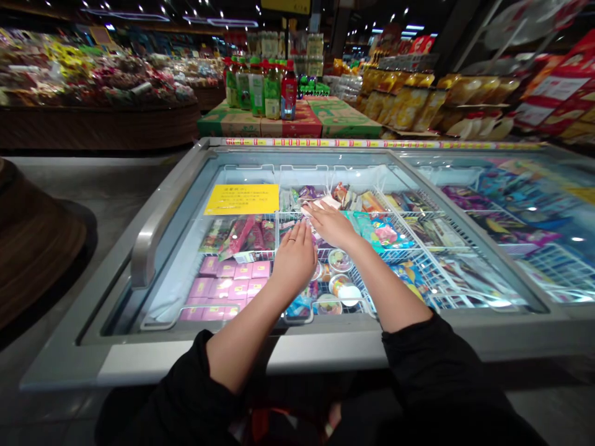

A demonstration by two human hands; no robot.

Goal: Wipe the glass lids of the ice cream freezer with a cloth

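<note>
A chest freezer's sliding glass lid [251, 167] stretches out in front of me. My left hand [296, 253] lies flat over the glass with its fingers stretched forward and close together, a ring on one finger, and holds nothing visible. Just ahead and to the right, my right hand [331, 222] presses down on a folded white cloth [329, 202], which could also be paper; its fingers cover part of it. Near my left hand, a yellow notice [242, 199] is on the glass. Below the glass show pink boxes [223, 288], round tubs [340, 260] and colourful packets [385, 232] in wire baskets.
A metal handle [146, 254] rises at the lid's left side. Another glass section [525, 204] adjoins on the right. Behind the freezer stand drink bottles [264, 87] on cartons [344, 118] and stacked yellow jars [400, 99]. Sweets displays [93, 74] fill the left background.
</note>
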